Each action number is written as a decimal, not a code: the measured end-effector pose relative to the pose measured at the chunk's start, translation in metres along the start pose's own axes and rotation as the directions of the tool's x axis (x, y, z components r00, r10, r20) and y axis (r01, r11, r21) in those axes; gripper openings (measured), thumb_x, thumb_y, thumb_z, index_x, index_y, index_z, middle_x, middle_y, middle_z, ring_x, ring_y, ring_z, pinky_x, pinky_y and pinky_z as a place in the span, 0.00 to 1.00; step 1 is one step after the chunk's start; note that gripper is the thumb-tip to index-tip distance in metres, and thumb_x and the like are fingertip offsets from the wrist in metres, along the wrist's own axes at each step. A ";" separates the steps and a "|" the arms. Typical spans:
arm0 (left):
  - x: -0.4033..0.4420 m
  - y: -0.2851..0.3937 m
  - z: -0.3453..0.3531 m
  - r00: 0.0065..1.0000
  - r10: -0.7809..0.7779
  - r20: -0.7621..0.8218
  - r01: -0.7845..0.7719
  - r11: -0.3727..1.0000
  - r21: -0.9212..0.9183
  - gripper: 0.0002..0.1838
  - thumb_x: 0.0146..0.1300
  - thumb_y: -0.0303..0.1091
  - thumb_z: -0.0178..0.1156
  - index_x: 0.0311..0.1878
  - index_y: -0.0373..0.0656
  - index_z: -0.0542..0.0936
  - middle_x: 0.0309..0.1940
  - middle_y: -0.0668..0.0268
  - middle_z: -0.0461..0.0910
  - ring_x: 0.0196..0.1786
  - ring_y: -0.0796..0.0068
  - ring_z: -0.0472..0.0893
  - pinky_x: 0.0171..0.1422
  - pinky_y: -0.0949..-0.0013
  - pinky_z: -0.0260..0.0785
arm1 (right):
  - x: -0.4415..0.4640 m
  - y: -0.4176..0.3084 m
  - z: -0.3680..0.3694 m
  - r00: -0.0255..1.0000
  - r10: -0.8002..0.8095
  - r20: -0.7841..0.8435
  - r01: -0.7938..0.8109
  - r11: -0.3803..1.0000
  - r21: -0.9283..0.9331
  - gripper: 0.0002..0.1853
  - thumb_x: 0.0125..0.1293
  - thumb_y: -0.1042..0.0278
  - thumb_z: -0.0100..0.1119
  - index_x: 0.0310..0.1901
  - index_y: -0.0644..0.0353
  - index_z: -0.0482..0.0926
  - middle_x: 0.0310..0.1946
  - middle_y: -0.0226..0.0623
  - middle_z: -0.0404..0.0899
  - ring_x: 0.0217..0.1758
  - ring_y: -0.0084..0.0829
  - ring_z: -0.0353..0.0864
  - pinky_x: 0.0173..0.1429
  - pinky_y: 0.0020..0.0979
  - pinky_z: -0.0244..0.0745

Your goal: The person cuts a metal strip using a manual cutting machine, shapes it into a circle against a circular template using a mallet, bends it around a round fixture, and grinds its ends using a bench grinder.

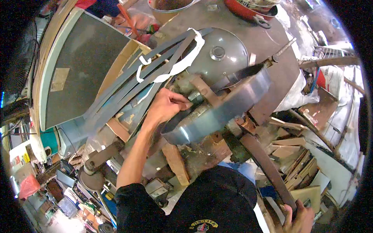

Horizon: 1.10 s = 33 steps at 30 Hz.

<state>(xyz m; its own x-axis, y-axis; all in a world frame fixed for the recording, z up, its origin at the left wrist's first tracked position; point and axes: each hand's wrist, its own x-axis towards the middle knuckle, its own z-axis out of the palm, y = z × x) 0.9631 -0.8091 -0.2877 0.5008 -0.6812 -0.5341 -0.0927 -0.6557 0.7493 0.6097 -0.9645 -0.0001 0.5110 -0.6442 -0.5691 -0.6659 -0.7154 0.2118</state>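
My left hand (167, 105) is closed, thumb and fingertips pressed together beside the greasy metal parts of a bench machine (200, 91). What they pinch, if anything, is hidden. Right of these fingers a wide, shiny curved metal band (225, 110) lies across the machine, its edges smeared by motion. My right hand (301, 219) is wrapped around the lower end of a long, dark, flat lever (268, 171) that runs up to the machine. Several flat grey strips (143, 73) lie beyond my left hand, with a white strip (180, 68) over them.
A round metal lid (229, 44) rests on the bench behind the machine. Further back is a red pan (252, 13). A large dark panel (85, 66) stands at the left. Wood offcuts (299, 167) are piled at the lower right, near the lever.
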 end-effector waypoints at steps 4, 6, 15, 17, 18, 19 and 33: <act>0.017 -0.067 0.011 0.998 -0.017 0.056 0.032 0.960 -0.278 0.13 0.54 0.42 0.73 0.37 0.42 0.89 0.33 0.69 0.86 0.37 0.79 0.80 0.43 0.71 0.70 | 0.004 0.004 0.005 0.990 0.041 0.137 -0.053 0.995 0.084 0.22 0.72 0.51 0.58 0.51 0.65 0.82 0.31 0.59 0.81 0.32 0.60 0.80 0.36 0.49 0.75; 0.008 -0.059 0.011 0.987 -0.132 0.093 0.160 0.720 -0.675 0.15 0.52 0.43 0.75 0.36 0.42 0.88 0.32 0.69 0.85 0.37 0.77 0.80 0.44 0.71 0.70 | 0.004 0.010 0.013 0.979 0.066 0.191 -0.083 0.993 0.085 0.22 0.72 0.52 0.58 0.53 0.64 0.82 0.33 0.59 0.82 0.33 0.60 0.80 0.38 0.49 0.76; -0.003 0.010 -0.004 0.999 0.002 0.032 0.004 0.985 -0.172 0.08 0.52 0.26 0.68 0.37 0.38 0.89 0.28 0.63 0.88 0.31 0.79 0.83 0.39 0.72 0.75 | 0.007 0.034 0.049 0.992 -0.097 0.080 0.068 0.949 0.309 0.24 0.72 0.50 0.56 0.52 0.66 0.83 0.26 0.59 0.80 0.26 0.57 0.80 0.28 0.45 0.72; 0.003 -0.004 0.003 1.000 0.020 0.015 -0.016 0.979 -0.204 0.08 0.52 0.27 0.68 0.36 0.38 0.89 0.28 0.63 0.88 0.31 0.79 0.83 0.39 0.72 0.75 | 0.009 0.033 0.050 0.993 -0.102 0.063 0.076 0.943 0.323 0.24 0.72 0.49 0.55 0.49 0.67 0.83 0.23 0.59 0.78 0.23 0.56 0.78 0.26 0.44 0.70; 0.004 -0.007 0.005 0.999 0.031 0.012 -0.028 0.981 -0.194 0.08 0.52 0.26 0.68 0.36 0.38 0.89 0.28 0.63 0.88 0.31 0.80 0.83 0.39 0.72 0.75 | 0.010 0.032 0.050 0.994 -0.105 0.044 0.084 0.938 0.338 0.24 0.72 0.49 0.55 0.46 0.68 0.83 0.21 0.59 0.76 0.20 0.56 0.77 0.24 0.44 0.68; 0.005 -0.009 0.006 0.999 0.043 0.010 -0.040 0.982 -0.184 0.07 0.53 0.26 0.68 0.35 0.38 0.89 0.28 0.63 0.88 0.31 0.80 0.83 0.39 0.73 0.75 | 0.010 0.034 0.053 0.993 -0.107 0.046 0.085 0.938 0.337 0.24 0.72 0.49 0.55 0.46 0.68 0.83 0.21 0.59 0.76 0.20 0.56 0.77 0.24 0.44 0.68; 0.004 -0.005 0.005 0.999 -0.004 0.042 0.015 0.969 -0.245 0.07 0.56 0.28 0.69 0.36 0.36 0.89 0.28 0.63 0.88 0.30 0.80 0.83 0.39 0.73 0.75 | 0.008 0.034 0.058 0.992 -0.046 0.119 0.001 0.934 0.359 0.32 0.73 0.44 0.53 0.25 0.72 0.76 0.13 0.54 0.65 0.13 0.49 0.66 0.20 0.43 0.60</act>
<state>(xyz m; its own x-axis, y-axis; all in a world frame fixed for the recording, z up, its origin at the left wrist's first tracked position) 0.9613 -0.8104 -0.2957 0.4644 -0.6915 -0.5534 0.1286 -0.5656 0.8146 0.5597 -0.9786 -0.0437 0.4731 -0.5738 -0.6685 -0.8162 -0.5711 -0.0875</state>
